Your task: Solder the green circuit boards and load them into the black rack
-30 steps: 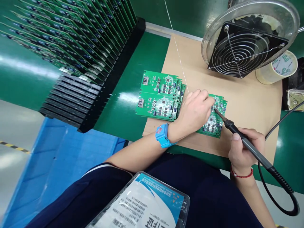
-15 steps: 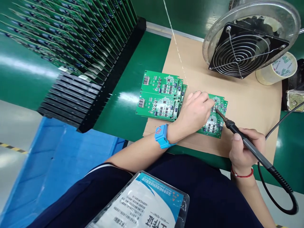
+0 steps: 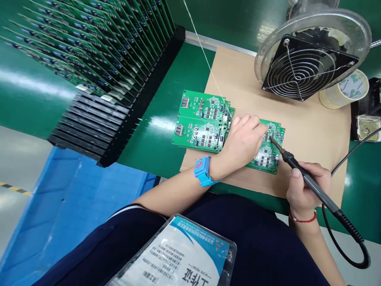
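Note:
My right hand [image 3: 308, 188] grips a soldering iron [image 3: 312, 183] by its dark handle. Its tip touches, or is just above, the components on a green circuit board [image 3: 266, 159], which lies on top of another board. Over the left part of that board rests my left hand [image 3: 245, 137], fingers bent and closed on a thin solder wire [image 3: 206, 55] that comes down from above. The wire's end near the iron tip is hidden behind the fingers. Left of this hand lies a stack of green circuit boards [image 3: 193, 119] with small digit displays.
Brown cardboard [image 3: 233, 75] covers part of the green table [image 3: 149, 139]. A black rack [image 3: 89, 123] holds many upright boards at left. A fan with a wire guard [image 3: 297, 75] stands at the back, beside a tape roll [image 3: 329, 95] and a sponge holder [image 3: 369, 127]. The iron's cable [image 3: 347, 155] trails right.
The upper part of the solder wire has swung left. Both hands and the iron stay almost in place, and the view has shifted slightly.

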`<state>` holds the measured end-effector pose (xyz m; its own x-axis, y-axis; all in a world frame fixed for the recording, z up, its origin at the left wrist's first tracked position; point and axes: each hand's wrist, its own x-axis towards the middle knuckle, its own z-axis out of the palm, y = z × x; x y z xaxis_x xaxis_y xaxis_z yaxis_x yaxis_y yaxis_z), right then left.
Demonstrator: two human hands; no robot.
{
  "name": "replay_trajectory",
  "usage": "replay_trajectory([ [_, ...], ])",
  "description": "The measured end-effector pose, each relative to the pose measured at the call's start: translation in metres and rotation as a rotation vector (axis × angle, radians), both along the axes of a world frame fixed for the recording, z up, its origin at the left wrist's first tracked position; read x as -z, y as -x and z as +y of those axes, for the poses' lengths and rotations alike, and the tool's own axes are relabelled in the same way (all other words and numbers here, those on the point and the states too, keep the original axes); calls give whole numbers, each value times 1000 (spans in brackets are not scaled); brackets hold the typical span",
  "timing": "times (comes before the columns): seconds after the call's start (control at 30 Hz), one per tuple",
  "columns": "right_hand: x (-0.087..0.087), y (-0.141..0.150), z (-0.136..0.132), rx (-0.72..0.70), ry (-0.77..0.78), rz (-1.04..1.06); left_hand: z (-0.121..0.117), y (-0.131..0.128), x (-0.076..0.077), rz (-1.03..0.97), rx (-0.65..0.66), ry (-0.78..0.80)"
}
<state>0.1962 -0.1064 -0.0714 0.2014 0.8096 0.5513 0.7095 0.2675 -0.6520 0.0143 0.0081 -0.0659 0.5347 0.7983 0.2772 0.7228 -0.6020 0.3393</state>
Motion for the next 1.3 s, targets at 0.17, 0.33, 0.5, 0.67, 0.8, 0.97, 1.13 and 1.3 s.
replay_trajectory([
  [0.17,1,-2,-1,-7,-90,20,-2,1,-1,-22,21,13],
  [0.33,2,-1,-3,-48,-51,12,-3,2,-1,-18,61,42],
  [0.5,1,-2,-3,-48,-5,5,-2,1,0,7,88,80],
  [0.67,0,-1,-3,-48,-16,0,-2,-2,4,49,110,42],
  [0.8,1,-1,-2,-43,-17,2,-3,-4,5,69,127,4],
  [0.97,2,-2,-2,-53,-42,30,-3,-1,6,34,84,-51],
  [1.13,3,-2,-1,-29,-79,60,-2,3,5,-79,82,-24],
  [1.3,7,-4,0,37,-89,100,-16,7,-10,2,152,89],
])
